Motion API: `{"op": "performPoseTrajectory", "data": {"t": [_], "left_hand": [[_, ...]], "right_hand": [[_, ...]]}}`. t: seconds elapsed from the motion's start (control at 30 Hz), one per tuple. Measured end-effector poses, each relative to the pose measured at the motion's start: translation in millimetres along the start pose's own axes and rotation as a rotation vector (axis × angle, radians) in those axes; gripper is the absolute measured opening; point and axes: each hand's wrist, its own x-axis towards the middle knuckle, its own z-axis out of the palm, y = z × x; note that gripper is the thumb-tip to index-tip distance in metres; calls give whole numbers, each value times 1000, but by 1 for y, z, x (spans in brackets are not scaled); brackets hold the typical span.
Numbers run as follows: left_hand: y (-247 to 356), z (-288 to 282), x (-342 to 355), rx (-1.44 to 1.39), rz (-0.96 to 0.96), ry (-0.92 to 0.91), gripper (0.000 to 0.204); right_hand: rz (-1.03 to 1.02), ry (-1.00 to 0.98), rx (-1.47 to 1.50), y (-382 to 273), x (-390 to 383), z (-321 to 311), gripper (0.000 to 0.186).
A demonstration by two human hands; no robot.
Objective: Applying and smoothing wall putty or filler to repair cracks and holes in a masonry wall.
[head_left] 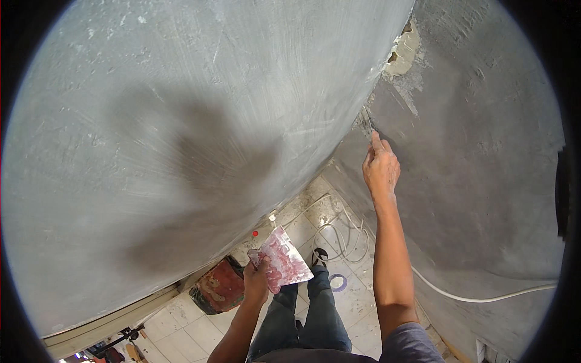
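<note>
I see the right arm (393, 266) reaching well forward, nearly straight, with the right hand (382, 169) back-up and its fingers gathered in a grip. The left forearm (238, 327) comes in lower and slants inward; I see the left hand (256, 281) curled closed. Below, both legs (327, 314) stand slightly apart.

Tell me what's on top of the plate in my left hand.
Pink and whitish smears lie on the plate. They cover the surface beneath, and your left hand hides part of one edge.
</note>
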Motion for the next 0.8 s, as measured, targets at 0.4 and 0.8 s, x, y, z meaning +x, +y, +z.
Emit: {"op": "performPoseTrajectory", "data": {"t": [0.4, 0.8], "left_hand": [[9, 2, -4, 1, -141, -70, 14], [28, 16, -19, 77, -71, -43, 17]], "right_hand": [[12, -46, 141, -13, -20, -18, 33], [59, -49, 157, -23, -5, -44, 30]]}}
